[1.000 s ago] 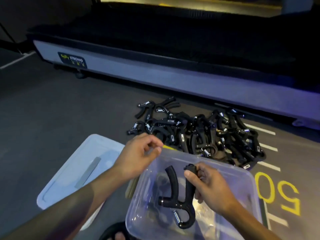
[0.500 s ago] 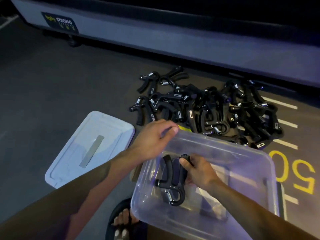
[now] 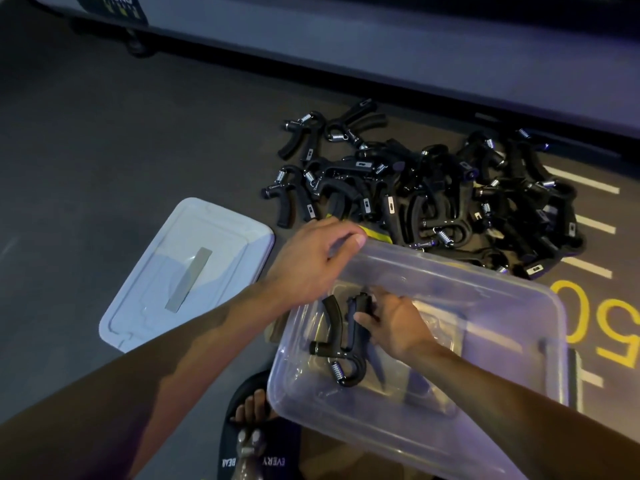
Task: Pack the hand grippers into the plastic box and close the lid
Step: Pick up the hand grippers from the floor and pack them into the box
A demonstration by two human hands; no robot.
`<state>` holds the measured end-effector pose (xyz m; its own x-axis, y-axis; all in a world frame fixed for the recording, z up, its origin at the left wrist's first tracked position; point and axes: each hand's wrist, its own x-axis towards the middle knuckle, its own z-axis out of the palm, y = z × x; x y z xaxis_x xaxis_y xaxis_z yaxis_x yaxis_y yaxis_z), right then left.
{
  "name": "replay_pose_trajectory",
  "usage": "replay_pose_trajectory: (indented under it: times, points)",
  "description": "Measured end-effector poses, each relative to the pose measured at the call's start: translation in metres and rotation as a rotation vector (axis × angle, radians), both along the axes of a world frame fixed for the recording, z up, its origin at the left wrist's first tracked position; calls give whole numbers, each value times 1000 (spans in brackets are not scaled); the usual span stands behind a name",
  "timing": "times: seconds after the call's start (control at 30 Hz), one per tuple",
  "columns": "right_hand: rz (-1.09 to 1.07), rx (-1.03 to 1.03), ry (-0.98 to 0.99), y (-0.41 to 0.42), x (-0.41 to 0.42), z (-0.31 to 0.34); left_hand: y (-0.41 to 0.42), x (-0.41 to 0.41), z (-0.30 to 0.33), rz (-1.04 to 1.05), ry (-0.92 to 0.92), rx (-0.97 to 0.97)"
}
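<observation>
**One gripper held inside the box**

A black hand gripper (image 3: 341, 344) is held low inside the clear plastic box (image 3: 485, 420), its handle pinched by the right hand (image 3: 393, 322). The box's rim at 10 o'clock is clasped by the left hand (image 3: 311, 261). The pile of grippers (image 3: 450, 199) lies at 12 o'clock, the lid (image 3: 187, 271) at 9 o'clock. "50" (image 3: 602, 317) is painted on the floor; "EVERY" and "BEAR" are printed on the sandal (image 3: 256, 462).

"EVERY BEAR" on sandal strap (image 3: 254, 462) — yellow "50" on floor (image 3: 620, 327)
</observation>
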<state>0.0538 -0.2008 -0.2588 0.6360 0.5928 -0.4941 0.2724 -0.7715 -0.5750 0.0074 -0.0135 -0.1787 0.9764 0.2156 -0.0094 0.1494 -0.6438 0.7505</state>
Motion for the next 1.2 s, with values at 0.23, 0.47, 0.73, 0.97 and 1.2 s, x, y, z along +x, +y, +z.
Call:
replay_pose_trajectory:
  times: [0.23,0.47,0.73,0.97,1.2]
  points:
    - [364,-227,-136,-1,-14,13,-1,-2,-1,17,-6,10]
    - [563,-331,-112,-15,-33,26,-2,-3,1,5,7,33]
    - [643,-309,-94,-21,-38,33,-2,-4,3,-2,23,42]
    - [431,191,-321,-10,12,94,1,-2,4,-48,-2,15]
    - [-85,315,-326,-6,114,115,4,2,1,-65,-19,6]
